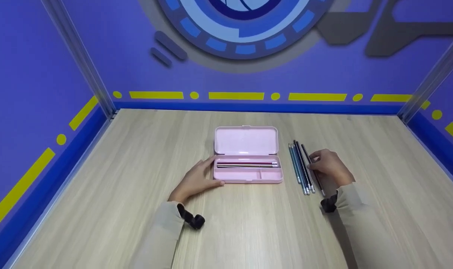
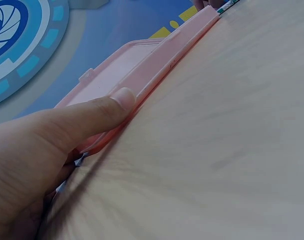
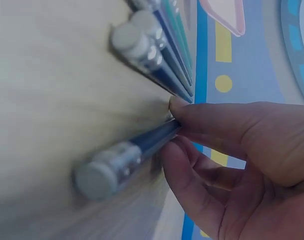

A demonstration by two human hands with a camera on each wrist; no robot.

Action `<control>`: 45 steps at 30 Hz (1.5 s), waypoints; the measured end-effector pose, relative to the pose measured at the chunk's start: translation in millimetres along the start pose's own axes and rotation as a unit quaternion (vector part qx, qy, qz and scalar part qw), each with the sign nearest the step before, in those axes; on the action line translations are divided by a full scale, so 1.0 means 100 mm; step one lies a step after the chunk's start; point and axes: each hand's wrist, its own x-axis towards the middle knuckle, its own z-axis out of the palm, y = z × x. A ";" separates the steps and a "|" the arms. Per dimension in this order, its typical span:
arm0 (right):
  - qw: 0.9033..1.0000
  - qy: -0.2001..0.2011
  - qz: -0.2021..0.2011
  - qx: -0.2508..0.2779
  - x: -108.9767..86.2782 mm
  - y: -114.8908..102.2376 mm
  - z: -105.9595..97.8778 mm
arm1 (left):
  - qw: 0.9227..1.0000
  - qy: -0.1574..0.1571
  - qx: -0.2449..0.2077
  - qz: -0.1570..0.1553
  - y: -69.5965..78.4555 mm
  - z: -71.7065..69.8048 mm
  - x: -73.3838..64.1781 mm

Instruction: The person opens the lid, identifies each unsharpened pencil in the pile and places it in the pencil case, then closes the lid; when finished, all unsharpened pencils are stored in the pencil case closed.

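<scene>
Pink pencil case (image 1: pixel 237 174), dark-blue pencils (image 1: pixel 303 168), wood-grained table (image 1: pixel 241 224), yellow-dashed purple wall (image 1: pixel 234 83)

The pale wood-grain tabletop (image 1: pixel 249 228) carries an open pink pencil case (image 1: pixel 237 175) and, beside it, pencils (image 1: pixel 304 166).

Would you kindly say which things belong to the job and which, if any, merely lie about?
Job: pink pencil case; pencils inside it; pencil pinched by right hand; loose pencils nearby.
Just background: printed back wall; metal corner posts.
</scene>
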 end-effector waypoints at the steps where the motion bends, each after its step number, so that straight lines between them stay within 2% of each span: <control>1: 1.000 -0.002 0.000 0.010 0.00 0.01 0.00 | 1.000 0.000 0.000 0.000 0.00 0.00 0.00; 7: 0.999 -0.015 0.004 0.044 0.00 0.02 -0.01 | 1.000 -0.001 0.002 -0.003 0.01 -0.01 -0.01; 12: 0.999 -0.018 0.008 0.051 -0.01 -0.01 -0.05 | 1.000 -0.002 -0.002 -0.001 0.02 -0.01 -0.01; 22: 0.998 0.026 -0.008 0.054 0.00 -0.17 -0.10 | 1.000 0.003 -0.009 0.001 0.02 0.00 0.00; 29: 0.995 0.054 -0.048 0.063 0.04 -0.38 -0.05 | 1.000 0.006 -0.015 0.002 0.02 0.00 -0.01; 34: 0.990 0.074 -0.099 0.062 0.10 -0.51 0.00 | 1.000 0.005 -0.015 0.001 0.01 -0.01 -0.01; 40: 0.983 0.086 -0.160 0.014 0.16 -0.66 0.07 | 1.000 0.001 -0.008 0.001 0.01 -0.01 -0.01; 45: 0.981 0.074 -0.178 -0.013 0.18 -0.81 0.13 | 1.000 -0.002 -0.003 0.001 0.00 0.00 -0.01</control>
